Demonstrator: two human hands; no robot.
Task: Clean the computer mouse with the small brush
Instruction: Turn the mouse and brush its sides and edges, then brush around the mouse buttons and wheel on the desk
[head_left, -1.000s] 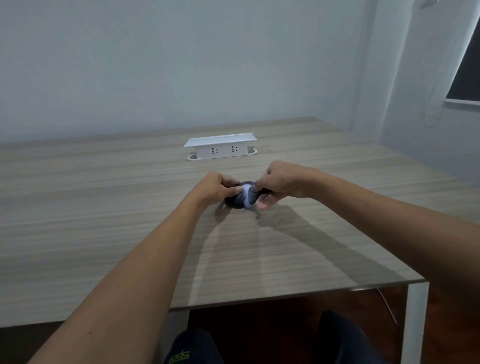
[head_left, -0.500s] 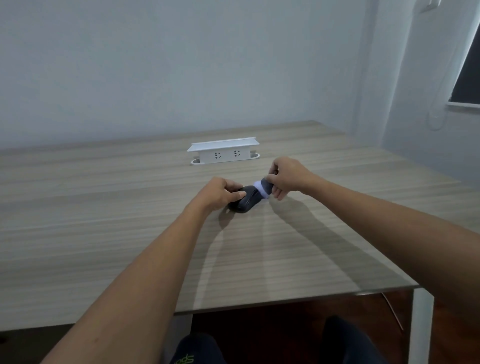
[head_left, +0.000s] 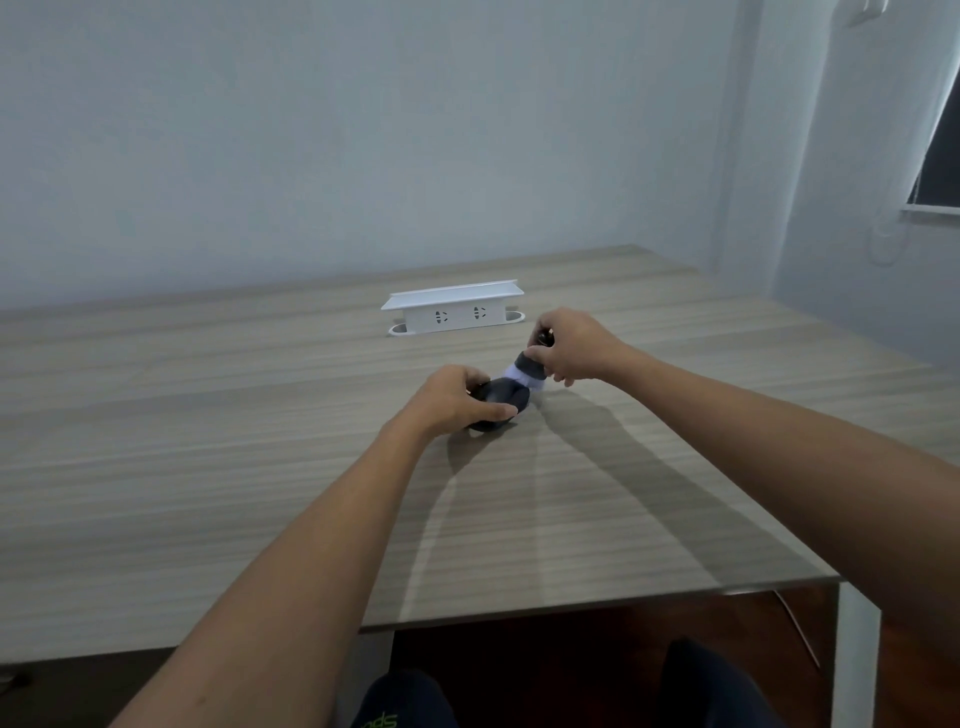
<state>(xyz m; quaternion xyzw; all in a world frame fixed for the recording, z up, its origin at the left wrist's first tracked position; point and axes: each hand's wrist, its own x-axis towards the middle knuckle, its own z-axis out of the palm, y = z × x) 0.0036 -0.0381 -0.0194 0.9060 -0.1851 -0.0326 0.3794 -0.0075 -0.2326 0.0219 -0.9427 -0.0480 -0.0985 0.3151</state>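
Both hands work at the middle of the wooden table (head_left: 208, 467). Left hand (head_left: 457, 397) curls over the dark computer mouse (head_left: 501, 402), thumb along its near side and fingers wrapped over the far side, pinning it flat on the tabletop. Right hand (head_left: 574, 348) grips the small brush (head_left: 527, 371) by its dark stubby handle, fingers closed round it, with the pale bristles angled down and to the left so that they meet the far right end of the mouse. Behind the hands, well apart from them, a white socket box (head_left: 454, 309) stands on the table near the grey wall (head_left: 363, 130). At the bottom edge, dark trouser knees (head_left: 717, 686) show below the table's front edge.
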